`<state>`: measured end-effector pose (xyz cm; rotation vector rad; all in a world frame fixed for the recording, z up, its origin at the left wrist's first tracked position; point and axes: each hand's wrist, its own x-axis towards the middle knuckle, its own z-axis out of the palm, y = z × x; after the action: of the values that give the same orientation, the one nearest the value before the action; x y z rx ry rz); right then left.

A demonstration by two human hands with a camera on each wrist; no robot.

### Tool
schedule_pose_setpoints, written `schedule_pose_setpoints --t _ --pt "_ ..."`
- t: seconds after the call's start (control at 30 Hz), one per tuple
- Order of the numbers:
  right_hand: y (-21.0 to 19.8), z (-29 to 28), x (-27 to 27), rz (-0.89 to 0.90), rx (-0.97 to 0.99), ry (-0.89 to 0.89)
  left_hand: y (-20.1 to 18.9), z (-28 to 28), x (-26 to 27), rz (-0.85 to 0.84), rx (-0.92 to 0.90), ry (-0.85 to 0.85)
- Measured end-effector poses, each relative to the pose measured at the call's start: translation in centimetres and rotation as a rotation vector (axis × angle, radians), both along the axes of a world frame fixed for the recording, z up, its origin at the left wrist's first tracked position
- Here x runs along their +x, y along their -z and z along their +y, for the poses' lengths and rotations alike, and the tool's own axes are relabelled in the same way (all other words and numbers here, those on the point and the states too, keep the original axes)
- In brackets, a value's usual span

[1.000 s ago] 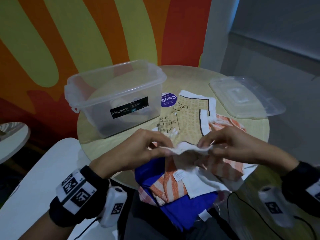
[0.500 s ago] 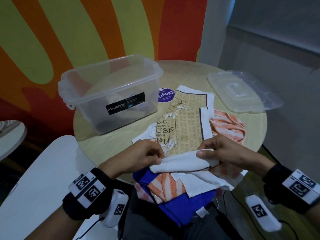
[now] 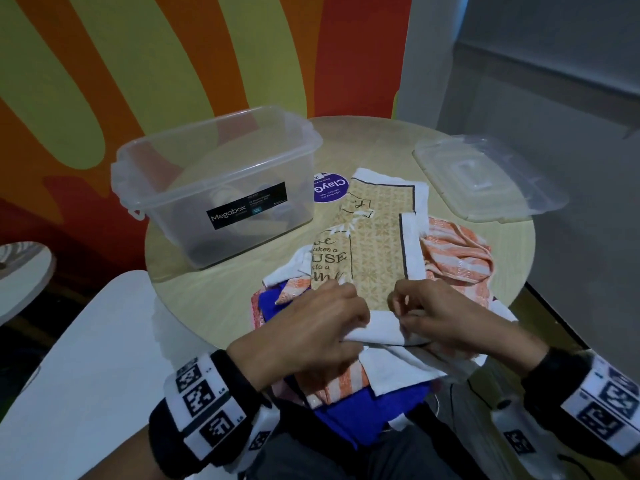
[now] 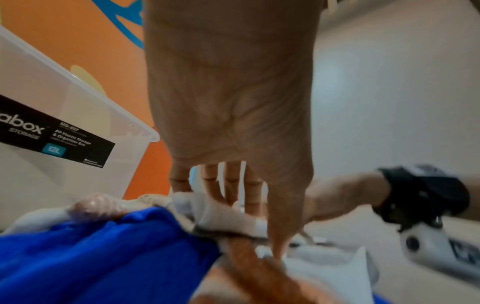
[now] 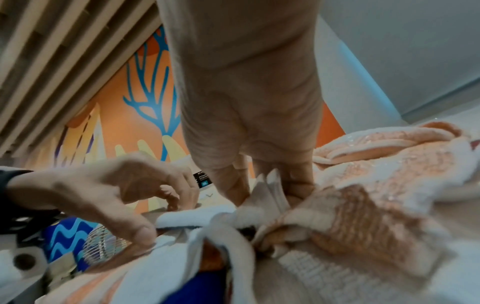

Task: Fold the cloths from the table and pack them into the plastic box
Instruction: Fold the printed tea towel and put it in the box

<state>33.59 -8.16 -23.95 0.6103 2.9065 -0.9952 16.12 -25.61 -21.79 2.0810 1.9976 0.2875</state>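
Observation:
A white cloth with a tan printed panel (image 3: pixel 374 237) lies spread on the round table (image 3: pixel 214 299). Its near white hem is folded over. My left hand (image 3: pixel 325 323) and right hand (image 3: pixel 426 320) both pinch that folded hem (image 3: pixel 381 332), low on the pile at the table's near edge. The right wrist view shows my right hand's (image 5: pixel 265 191) thumb and fingers nipping a white fold. In the left wrist view my left hand's (image 4: pixel 233 205) thumb presses the hem. Under it lie a blue cloth (image 3: pixel 363 410) and an orange striped cloth (image 3: pixel 457 258). The clear plastic box (image 3: pixel 173 188) stands open at back left.
The box's clear lid (image 3: pixel 485 178) lies at the table's back right, partly over the edge. A purple round sticker (image 3: pixel 330 188) sits between box and cloth. A white seat (image 3: pixel 86 358) is at my left, below the table. Something pale shows dimly inside the box.
Both hands have come down and forward with the white hem. It was lifted off the pile a second ago; now it lies folded over on the printed cloth's near end.

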Motion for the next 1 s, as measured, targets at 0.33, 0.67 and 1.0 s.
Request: schedule_pose_setpoints --t 0.33,0.67,1.0 --pt "-2.0 -1.0 0.1 0.004 0.216 -0.137 0.1 2.1 -1.9 -0.157 -0.017 -0.123" --pt "-5.8 1.6 0.8 0.101 0.093 -0.137 -4.6 1.0 -2.1 -0.488 0.037 -0.153" --pt "-0.3 2.2 0.1 -0.054 -0.101 -0.076 0.3 1.5 -1.7 -0.347 -0.165 -0.283"
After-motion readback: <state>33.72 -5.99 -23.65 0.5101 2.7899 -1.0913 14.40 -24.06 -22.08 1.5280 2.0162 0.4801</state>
